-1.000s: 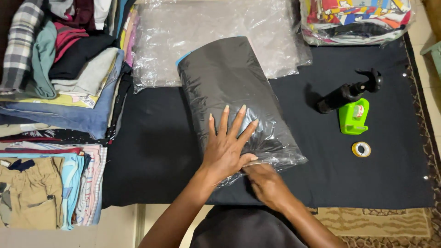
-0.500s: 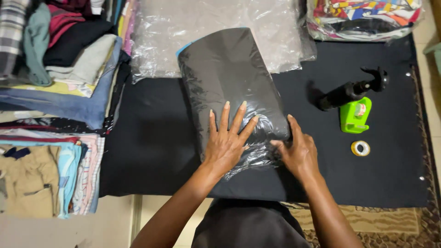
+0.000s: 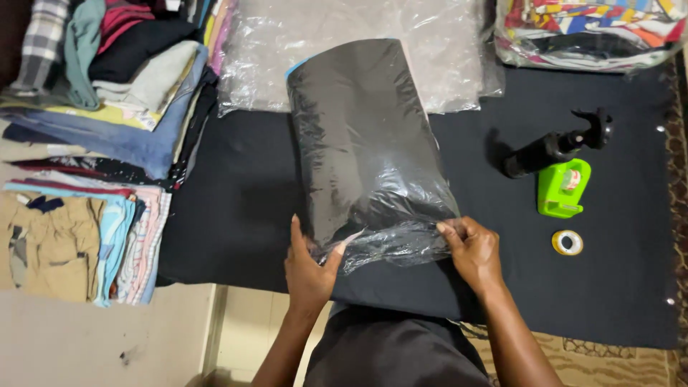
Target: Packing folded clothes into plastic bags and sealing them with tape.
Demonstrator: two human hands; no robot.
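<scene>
A folded black garment inside a clear plastic bag (image 3: 362, 136) lies on a black cloth (image 3: 236, 208), its open end toward me. My left hand (image 3: 309, 266) pinches the bag's near left corner. At the near right corner my right hand (image 3: 471, 247) grips the crumpled loose plastic. Both hands hold the bag's open end just off the cloth.
Stacks of folded clothes (image 3: 93, 107) fill the left side. Empty clear bags (image 3: 444, 43) lie at the back, a packed bag of colourful clothes (image 3: 588, 32) at back right. A black tripod handle (image 3: 555, 147), green tape dispenser (image 3: 562, 188) and tape roll (image 3: 567, 242) sit on the right.
My left hand slid from flat on top of the bag down to its near left corner. My right hand moved along the near edge and closed on the bag's right corner.
</scene>
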